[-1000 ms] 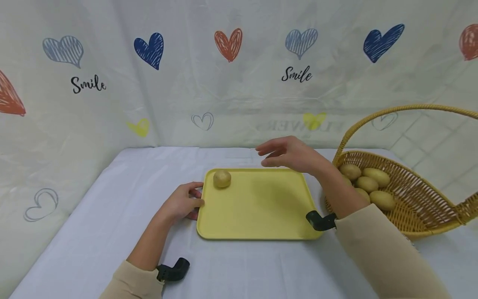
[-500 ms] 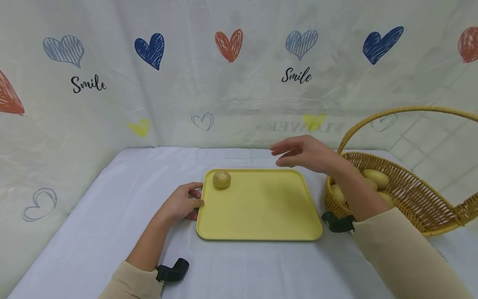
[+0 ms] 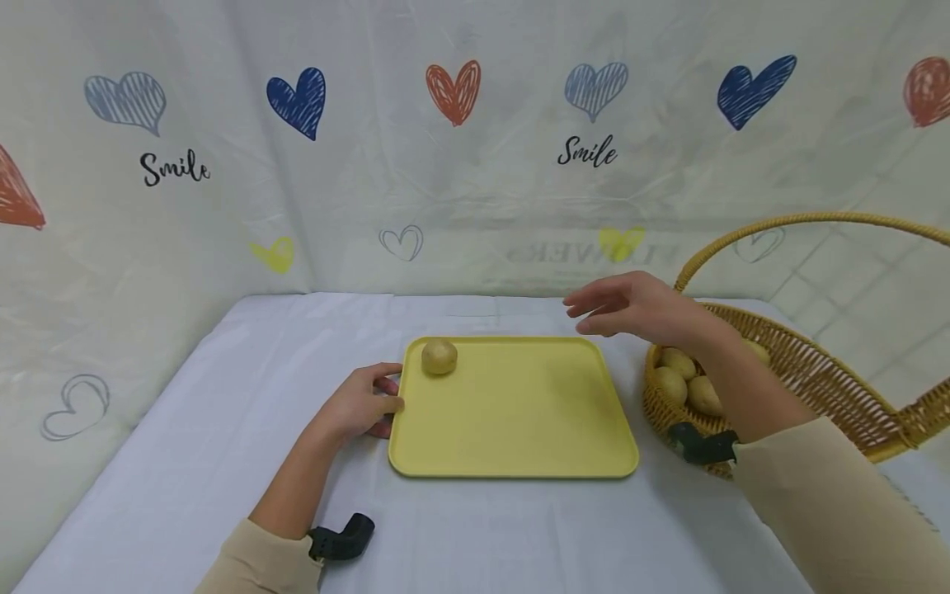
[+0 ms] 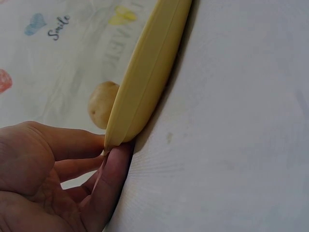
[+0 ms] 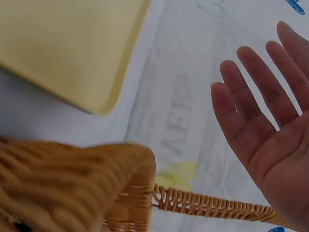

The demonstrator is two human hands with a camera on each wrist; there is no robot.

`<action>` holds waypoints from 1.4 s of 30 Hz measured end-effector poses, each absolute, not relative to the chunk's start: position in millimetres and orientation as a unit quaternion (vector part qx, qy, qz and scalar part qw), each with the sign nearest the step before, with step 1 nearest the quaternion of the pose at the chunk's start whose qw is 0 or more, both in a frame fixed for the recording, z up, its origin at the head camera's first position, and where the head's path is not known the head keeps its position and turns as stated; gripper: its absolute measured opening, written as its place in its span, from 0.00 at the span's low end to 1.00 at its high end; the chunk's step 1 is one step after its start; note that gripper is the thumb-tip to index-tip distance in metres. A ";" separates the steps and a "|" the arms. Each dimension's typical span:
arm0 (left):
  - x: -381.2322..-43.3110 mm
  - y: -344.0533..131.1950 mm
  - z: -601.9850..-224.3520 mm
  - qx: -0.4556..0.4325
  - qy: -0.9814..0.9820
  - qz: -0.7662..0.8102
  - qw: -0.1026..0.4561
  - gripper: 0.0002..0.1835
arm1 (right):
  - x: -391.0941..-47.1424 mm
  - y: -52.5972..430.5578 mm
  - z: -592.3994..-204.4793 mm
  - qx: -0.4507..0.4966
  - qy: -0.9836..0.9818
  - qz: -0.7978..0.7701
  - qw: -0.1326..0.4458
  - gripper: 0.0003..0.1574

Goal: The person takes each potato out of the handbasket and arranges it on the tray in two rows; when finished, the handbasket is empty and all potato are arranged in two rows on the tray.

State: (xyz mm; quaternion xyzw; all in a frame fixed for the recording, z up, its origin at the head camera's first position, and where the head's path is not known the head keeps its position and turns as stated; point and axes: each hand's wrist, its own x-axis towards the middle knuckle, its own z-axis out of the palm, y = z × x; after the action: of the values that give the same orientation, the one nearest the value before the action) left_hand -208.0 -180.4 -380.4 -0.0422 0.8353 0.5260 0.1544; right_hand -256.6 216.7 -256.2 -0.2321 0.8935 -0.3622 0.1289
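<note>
In the head view, the right hand (image 3: 631, 309) has shifted rightward, toward the wicker basket (image 3: 820, 367), its fingers loose and holding nothing. One potato (image 3: 439, 357) sits near the far left corner of the one yellow tray (image 3: 512, 412), with the left hand (image 3: 359, 404) at its edge. Four basket potatoes (image 3: 670, 386) show; the right forearm (image 3: 742, 375) may hide more. The left wrist view shows fingers pinching the tray's edge; tilting it could roll the potato. In the right wrist view, extended fingers clear the basket handle (image 5: 212, 201); a careless swing could knock it.
</note>
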 end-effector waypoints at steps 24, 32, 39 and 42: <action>-206.9 -178.7 -378.0 -0.046 0.837 0.524 0.153 0.34 | -251.6 279.5 -235.3 -0.221 0.899 -0.332 0.180 0.24; -207.0 -178.6 -378.7 -0.046 0.838 0.522 0.152 0.34 | -252.1 302.3 -239.4 -0.209 0.913 -0.302 0.177 0.22; -207.6 -178.5 -378.8 -0.046 0.837 0.524 0.151 0.34 | -253.8 322.0 -245.8 -0.199 0.914 -0.306 0.177 0.24; -207.5 -178.0 -378.4 -0.048 0.837 0.523 0.153 0.34 | -254.9 329.5 -248.9 -0.190 0.914 -0.311 0.177 0.25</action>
State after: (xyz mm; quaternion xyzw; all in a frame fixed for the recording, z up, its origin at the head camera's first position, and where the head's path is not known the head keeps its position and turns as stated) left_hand -207.5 -178.0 -378.4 -0.0483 0.8374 0.5226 0.1527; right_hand -254.9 329.5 -248.9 -0.1902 0.9140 -0.3112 0.1775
